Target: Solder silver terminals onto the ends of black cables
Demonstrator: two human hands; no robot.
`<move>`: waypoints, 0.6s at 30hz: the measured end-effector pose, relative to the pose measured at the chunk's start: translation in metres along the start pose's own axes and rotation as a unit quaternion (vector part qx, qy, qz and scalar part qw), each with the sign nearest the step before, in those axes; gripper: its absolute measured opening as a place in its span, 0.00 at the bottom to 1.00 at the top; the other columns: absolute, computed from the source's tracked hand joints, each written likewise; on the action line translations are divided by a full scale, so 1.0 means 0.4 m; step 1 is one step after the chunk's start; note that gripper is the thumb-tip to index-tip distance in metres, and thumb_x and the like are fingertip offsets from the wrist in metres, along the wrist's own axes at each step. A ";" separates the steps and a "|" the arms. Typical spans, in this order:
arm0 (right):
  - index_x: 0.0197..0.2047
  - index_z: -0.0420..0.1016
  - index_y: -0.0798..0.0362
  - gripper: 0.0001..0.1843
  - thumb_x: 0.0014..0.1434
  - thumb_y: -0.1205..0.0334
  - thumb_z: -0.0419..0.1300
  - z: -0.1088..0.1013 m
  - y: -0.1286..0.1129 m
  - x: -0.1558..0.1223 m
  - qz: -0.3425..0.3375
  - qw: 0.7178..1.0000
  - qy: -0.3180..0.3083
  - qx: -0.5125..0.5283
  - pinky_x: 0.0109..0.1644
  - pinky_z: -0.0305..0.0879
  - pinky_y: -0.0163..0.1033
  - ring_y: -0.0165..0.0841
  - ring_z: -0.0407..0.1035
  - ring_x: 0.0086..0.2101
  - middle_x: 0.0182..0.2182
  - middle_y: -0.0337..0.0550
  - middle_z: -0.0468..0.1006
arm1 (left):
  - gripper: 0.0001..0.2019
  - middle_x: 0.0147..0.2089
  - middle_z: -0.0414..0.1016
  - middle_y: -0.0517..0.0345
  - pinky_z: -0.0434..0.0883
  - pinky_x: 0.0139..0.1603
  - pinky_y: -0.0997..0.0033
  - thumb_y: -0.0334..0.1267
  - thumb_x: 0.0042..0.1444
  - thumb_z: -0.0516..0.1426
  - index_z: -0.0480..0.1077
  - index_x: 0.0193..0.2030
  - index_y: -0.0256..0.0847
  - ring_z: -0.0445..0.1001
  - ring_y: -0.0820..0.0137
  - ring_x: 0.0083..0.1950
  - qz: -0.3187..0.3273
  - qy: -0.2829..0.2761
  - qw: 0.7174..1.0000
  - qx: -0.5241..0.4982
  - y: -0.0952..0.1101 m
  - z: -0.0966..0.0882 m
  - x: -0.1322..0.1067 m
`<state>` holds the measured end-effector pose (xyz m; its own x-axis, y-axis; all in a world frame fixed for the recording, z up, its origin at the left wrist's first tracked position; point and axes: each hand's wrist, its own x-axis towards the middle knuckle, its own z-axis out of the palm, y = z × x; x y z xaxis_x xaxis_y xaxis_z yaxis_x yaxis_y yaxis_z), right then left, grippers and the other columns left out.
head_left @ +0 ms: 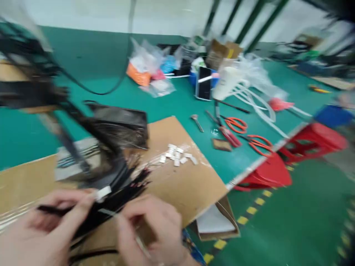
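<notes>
My left hand [61, 218] is closed, pinching a black cable [51, 210] with a small white connector [103, 193] at its end, beyond the fingertips. Facing it, my right hand [152, 221] grips a slender pale tool [107, 212] whose tip points toward the connector; blur hides its exact kind. Under and behind both hands lies a bundle of black cables [119, 197] with reddish stripped ends. Several loose white connectors [176, 155] are heaped on the brown board [191, 184], farther off than my right hand.
A black bench machine [91, 129] stands at left, close to my left hand. On the green table lie red-handled pliers [230, 136], orange-handled scissors [235, 125], a phone [203, 85] and plastic bags [149, 59]. Red stools [266, 173] stand beside the table edge at right.
</notes>
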<state>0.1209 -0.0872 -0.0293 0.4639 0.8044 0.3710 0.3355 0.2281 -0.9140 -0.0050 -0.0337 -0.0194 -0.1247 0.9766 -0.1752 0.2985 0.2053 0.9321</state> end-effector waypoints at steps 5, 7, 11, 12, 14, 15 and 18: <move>0.35 0.74 0.48 0.09 0.63 0.73 0.63 -0.045 0.019 0.067 0.063 0.995 -0.071 0.029 0.40 0.76 0.30 0.27 0.79 0.35 0.34 0.36 0.82 | 0.11 0.32 0.81 0.63 0.79 0.36 0.79 0.43 0.47 0.73 0.76 0.28 0.45 0.81 0.70 0.35 -0.013 0.022 0.999 -0.025 0.017 -0.048 0.031; 0.35 0.73 0.49 0.10 0.64 0.73 0.63 -0.053 0.016 0.077 0.072 0.993 -0.084 0.029 0.45 0.77 0.32 0.28 0.79 0.38 0.38 0.38 0.83 | 0.09 0.32 0.82 0.61 0.79 0.35 0.79 0.42 0.47 0.72 0.77 0.28 0.45 0.81 0.69 0.34 -0.018 0.020 0.999 -0.029 0.028 -0.032 0.027; 0.35 0.71 0.48 0.10 0.64 0.73 0.62 -0.037 0.005 0.074 0.097 0.990 -0.100 0.030 0.53 0.78 0.38 0.33 0.82 0.45 0.44 0.41 0.85 | 0.09 0.31 0.83 0.58 0.79 0.30 0.79 0.42 0.46 0.71 0.77 0.28 0.45 0.83 0.68 0.32 -0.024 0.010 0.999 -0.034 0.051 -0.015 0.023; 0.35 0.70 0.47 0.10 0.64 0.73 0.62 -0.032 0.004 0.072 0.096 0.989 -0.110 0.028 0.54 0.78 0.38 0.34 0.82 0.47 0.46 0.41 0.86 | 0.08 0.31 0.83 0.58 0.79 0.30 0.79 0.42 0.46 0.70 0.77 0.28 0.44 0.83 0.68 0.32 -0.023 0.011 0.999 -0.034 0.055 -0.014 0.025; 0.36 0.70 0.46 0.11 0.65 0.73 0.61 -0.023 0.003 0.073 0.080 0.988 -0.130 0.017 0.56 0.77 0.38 0.34 0.83 0.50 0.48 0.40 0.87 | 0.08 0.30 0.83 0.57 0.80 0.30 0.79 0.42 0.46 0.70 0.77 0.27 0.44 0.84 0.67 0.31 -0.019 0.019 0.999 -0.032 0.060 -0.013 0.030; 0.37 0.70 0.46 0.11 0.64 0.74 0.61 -0.020 0.002 0.075 0.070 0.988 -0.139 0.010 0.56 0.77 0.36 0.33 0.83 0.50 0.49 0.38 0.87 | 0.08 0.30 0.83 0.57 0.80 0.30 0.78 0.42 0.46 0.69 0.76 0.26 0.44 0.84 0.67 0.31 -0.017 0.024 0.999 -0.032 0.061 -0.012 0.032; 0.36 0.69 0.45 0.12 0.63 0.74 0.61 -0.006 -0.005 0.084 0.058 0.989 -0.138 0.004 0.54 0.77 0.32 0.30 0.84 0.48 0.49 0.34 0.88 | 0.07 0.29 0.82 0.58 0.80 0.29 0.80 0.41 0.47 0.69 0.76 0.26 0.44 0.84 0.67 0.30 -0.012 0.037 0.999 -0.035 0.058 -0.013 0.038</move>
<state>0.1377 -0.0621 -0.0144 0.2575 0.9442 0.2053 0.2857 0.1286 -0.9497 -0.0049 -0.0147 0.0011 -0.2022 0.9634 -0.1762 0.2271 0.2211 0.9484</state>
